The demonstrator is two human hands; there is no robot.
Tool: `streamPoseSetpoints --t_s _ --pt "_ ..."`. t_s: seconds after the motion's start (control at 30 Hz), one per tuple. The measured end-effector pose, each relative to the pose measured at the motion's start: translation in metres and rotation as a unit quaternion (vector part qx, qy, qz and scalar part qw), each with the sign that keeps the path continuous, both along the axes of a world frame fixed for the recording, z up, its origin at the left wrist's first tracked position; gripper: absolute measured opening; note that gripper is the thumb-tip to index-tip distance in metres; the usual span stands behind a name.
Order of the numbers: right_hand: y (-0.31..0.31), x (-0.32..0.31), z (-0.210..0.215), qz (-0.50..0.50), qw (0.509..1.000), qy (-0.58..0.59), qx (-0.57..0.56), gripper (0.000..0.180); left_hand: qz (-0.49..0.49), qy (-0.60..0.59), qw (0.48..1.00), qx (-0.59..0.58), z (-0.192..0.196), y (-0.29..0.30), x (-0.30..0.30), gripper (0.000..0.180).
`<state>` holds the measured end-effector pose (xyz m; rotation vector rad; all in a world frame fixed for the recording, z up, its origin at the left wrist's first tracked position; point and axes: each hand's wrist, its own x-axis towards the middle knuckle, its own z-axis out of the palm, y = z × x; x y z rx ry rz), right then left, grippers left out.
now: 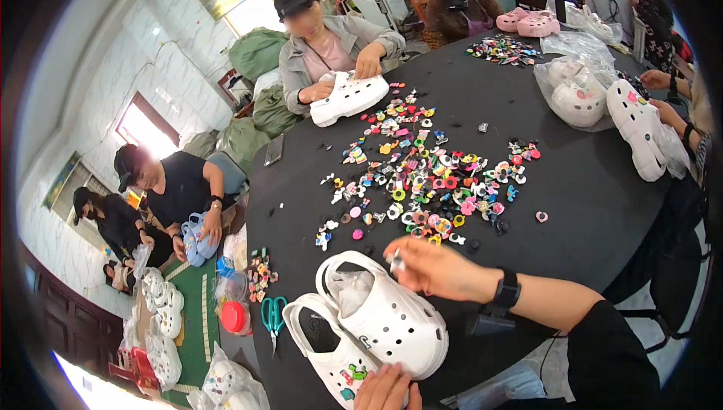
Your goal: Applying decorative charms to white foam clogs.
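Note:
A pair of white clogs stands before me on the black round table. The left clog (335, 365) carries green and red charms near its toe; the right clog (395, 327) has clear plastic stuffed inside and small dark studs among its holes. At the bottom, my left hand (388, 389) is closed over the toe area of the clogs, fingers curved against the white surface. My right hand (440, 268), with a dark watch on the wrist, is raised beside the right clog's heel opening. Its fingertips pinch a small black-and-white shoe charm (395, 261). Part of the left palm is hidden.
Many colourful shoe charms (429, 176) are spread over the black table (595, 237). Teal scissors (273, 320) and a red-lidded jar (234, 317) lie left. Co-workers handle a white clog (350, 99), blue clogs (199, 240) and another white clog (634, 128). A phone (274, 150) lies near the edge.

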<state>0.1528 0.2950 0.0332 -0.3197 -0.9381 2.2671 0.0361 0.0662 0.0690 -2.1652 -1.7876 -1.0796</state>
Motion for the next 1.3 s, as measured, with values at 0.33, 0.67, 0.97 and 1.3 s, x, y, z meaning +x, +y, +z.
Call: streamPoseSetpoints --t_s 0.33,0.67,0.97,1.3 --pt "0.062 0.034 0.018 -0.132 0.959 0.108 -0.228 0.033 0.044 0.024 0.998 -0.047 -0.004 0.011 -0.012 0.025" --pt "-0.044 0.0 0.04 -0.143 0.673 -0.149 0.71 0.051 0.067 -0.12 0.991 -0.005 0.015 -0.018 -0.054 0.037" --pt "-0.074 -0.026 0.048 -0.102 0.55 -0.31 0.768 0.036 0.12 -0.085 0.984 -0.099 -0.007 -0.006 -0.052 0.084" --pt "-0.065 -0.036 0.052 -0.078 0.61 -0.325 0.718 0.025 0.127 -0.059 0.983 -0.115 -0.009 -0.006 -0.052 0.079"
